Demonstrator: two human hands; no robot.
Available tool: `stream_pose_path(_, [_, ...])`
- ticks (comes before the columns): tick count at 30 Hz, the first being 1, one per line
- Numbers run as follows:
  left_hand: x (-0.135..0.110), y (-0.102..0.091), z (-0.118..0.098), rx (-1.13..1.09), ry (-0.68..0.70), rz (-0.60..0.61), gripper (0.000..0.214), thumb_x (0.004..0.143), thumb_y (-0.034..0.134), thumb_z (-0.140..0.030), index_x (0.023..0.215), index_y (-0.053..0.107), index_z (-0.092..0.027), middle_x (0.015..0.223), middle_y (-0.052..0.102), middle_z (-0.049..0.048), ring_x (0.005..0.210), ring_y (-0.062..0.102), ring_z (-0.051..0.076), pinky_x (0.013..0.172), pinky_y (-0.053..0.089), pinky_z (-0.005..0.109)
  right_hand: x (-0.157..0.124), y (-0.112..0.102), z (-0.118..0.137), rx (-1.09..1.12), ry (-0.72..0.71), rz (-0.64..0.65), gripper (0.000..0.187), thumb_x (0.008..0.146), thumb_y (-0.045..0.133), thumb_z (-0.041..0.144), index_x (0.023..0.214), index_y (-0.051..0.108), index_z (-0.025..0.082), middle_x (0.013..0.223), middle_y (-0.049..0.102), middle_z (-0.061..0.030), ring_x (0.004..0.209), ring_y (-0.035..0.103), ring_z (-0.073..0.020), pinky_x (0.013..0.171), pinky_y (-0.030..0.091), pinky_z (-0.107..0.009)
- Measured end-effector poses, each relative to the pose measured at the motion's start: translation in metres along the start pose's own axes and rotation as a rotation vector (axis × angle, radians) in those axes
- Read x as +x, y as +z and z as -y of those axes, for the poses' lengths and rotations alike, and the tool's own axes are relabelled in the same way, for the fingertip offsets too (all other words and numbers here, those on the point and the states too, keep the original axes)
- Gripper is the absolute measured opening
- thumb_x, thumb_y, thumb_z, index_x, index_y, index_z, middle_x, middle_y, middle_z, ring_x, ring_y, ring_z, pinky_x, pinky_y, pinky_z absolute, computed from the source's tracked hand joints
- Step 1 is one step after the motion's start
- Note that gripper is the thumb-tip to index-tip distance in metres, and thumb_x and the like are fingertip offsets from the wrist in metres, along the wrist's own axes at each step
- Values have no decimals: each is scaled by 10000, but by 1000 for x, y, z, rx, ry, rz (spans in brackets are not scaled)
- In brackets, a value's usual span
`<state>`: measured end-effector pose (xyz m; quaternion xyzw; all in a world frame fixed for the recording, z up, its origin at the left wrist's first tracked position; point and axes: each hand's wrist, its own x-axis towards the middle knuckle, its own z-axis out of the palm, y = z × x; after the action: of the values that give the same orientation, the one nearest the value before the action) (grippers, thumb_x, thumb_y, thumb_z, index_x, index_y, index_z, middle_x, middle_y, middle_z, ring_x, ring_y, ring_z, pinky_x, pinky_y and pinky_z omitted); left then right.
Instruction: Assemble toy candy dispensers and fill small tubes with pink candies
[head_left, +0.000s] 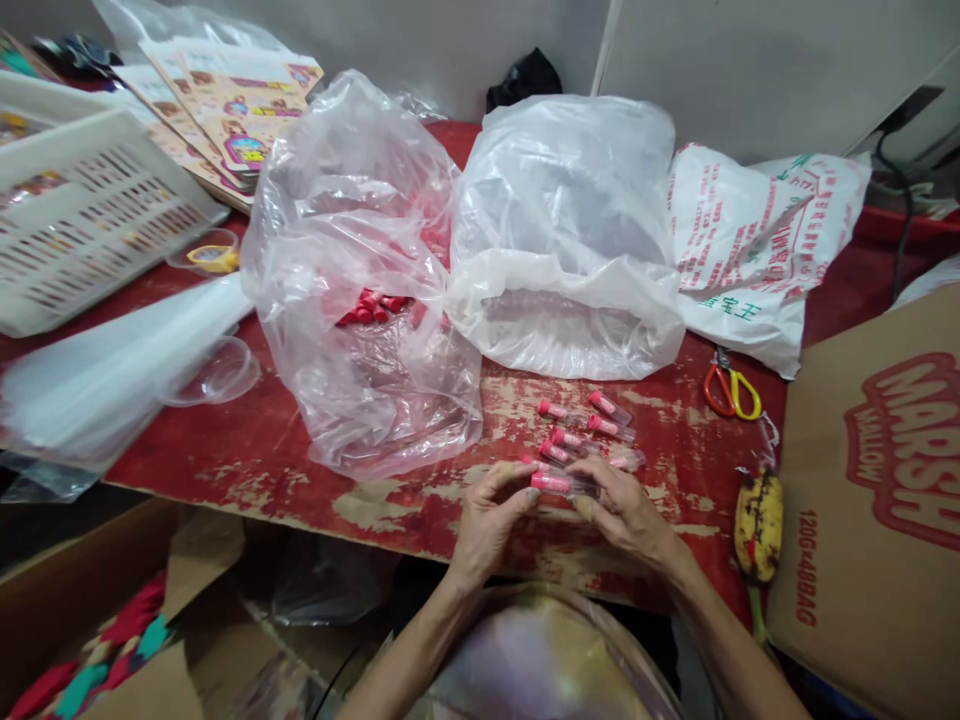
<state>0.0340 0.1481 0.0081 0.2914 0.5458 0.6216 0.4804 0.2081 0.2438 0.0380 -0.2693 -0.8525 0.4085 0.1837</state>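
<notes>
Both my hands meet over the worn red table. My left hand point(487, 525) pinches the pink end of a small clear tube with a pink cap point(559, 484), and my right hand point(622, 515) grips its clear end. Several similar capped tubes point(577, 430) lie just beyond my fingers on the red-painted table point(420, 490). Farther back stands a clear plastic bag holding red caps point(371, 310). To its right sits a cloudy plastic bag point(562, 240), whose contents are hard to make out.
Orange-and-yellow scissors point(731, 390) and a spotted banana point(757, 525) lie to the right, beside a cardboard carton point(874, 500). A white plastic crate point(90, 210), printed cards point(232, 110) and a printed white sack point(757, 250) stand along the back. Another carton point(112, 610) sits below left.
</notes>
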Motion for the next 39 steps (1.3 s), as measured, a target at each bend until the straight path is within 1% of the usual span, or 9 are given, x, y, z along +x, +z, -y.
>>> stream_pose_path(11, [1, -2, -10, 211, 124, 67, 165, 702, 732, -257, 865, 755, -265, 854, 701, 27, 837, 609, 187, 813, 481, 314, -9, 12, 4, 100, 226, -4, 246, 918, 405, 352, 893, 597, 200, 799, 615, -24, 736, 568, -166, 658, 420, -270])
stream_pose_path(16, [1, -2, -6, 238, 130, 58, 166, 730, 711, -271, 891, 746, -256, 897, 701, 33, 845, 613, 186, 795, 482, 306, -13, 12, 7, 50, 204, -66, 252, 867, 472, 305, 1091, 513, 198, 968, 608, -45, 808, 564, -174, 690, 425, -269])
stream_pose_path(19, [-1, -3, -5, 259, 153, 77, 156, 742, 701, -279, 888, 740, -240, 883, 703, 34, 818, 619, 185, 774, 482, 306, -16, 12, 5, 57, 210, -62, 182, 887, 435, 326, 937, 552, 196, 801, 595, -15, 700, 548, -160, 638, 410, -260])
stream_pose_path(22, [-3, -4, -6, 299, 236, 91, 155, 744, 698, -261, 893, 735, -239, 871, 711, 31, 812, 624, 186, 781, 479, 317, -19, 14, 5, 151, 263, -31, 358, 934, 326, 399, 741, 554, 202, 675, 563, -7, 653, 539, -161, 614, 410, -261])
stream_pose_path(24, [-3, -4, -8, 308, 267, 81, 167, 742, 699, -239, 906, 732, -247, 904, 716, 32, 843, 625, 189, 799, 473, 318, -20, 15, 7, 192, 288, -24, 345, 926, 338, 415, 799, 574, 198, 740, 591, -19, 688, 550, -167, 625, 420, -263])
stream_pose_path(27, [-2, -4, -10, 299, 225, 60, 154, 742, 699, -236, 892, 735, -249, 906, 712, 31, 838, 618, 183, 785, 471, 304, -21, 14, 11, 129, 301, -61, 269, 864, 465, 390, 1025, 551, 193, 831, 597, -20, 670, 532, -159, 589, 408, -255])
stream_pose_path(32, [-2, -3, -12, 296, 191, 67, 131, 734, 703, -280, 854, 740, -242, 766, 686, 17, 752, 592, 177, 729, 465, 295, -20, 14, 12, 138, 302, -69, 341, 920, 350, 394, 762, 584, 204, 634, 530, 3, 575, 487, -152, 557, 393, -257])
stream_pose_path(36, [-4, -5, -11, 287, 181, 42, 134, 736, 702, -271, 861, 740, -240, 831, 691, 25, 785, 592, 176, 745, 456, 287, -20, 15, 13, 134, 299, -101, 260, 854, 489, 393, 990, 583, 192, 811, 591, -20, 621, 505, -148, 565, 412, -246])
stream_pose_path(39, [-5, -6, -11, 289, 170, 95, 138, 754, 688, -274, 878, 737, -239, 797, 686, 20, 767, 597, 172, 741, 450, 284, -21, 17, 13, 143, 317, -74, 283, 890, 431, 415, 817, 589, 192, 677, 536, 6, 586, 483, -139, 540, 386, -236])
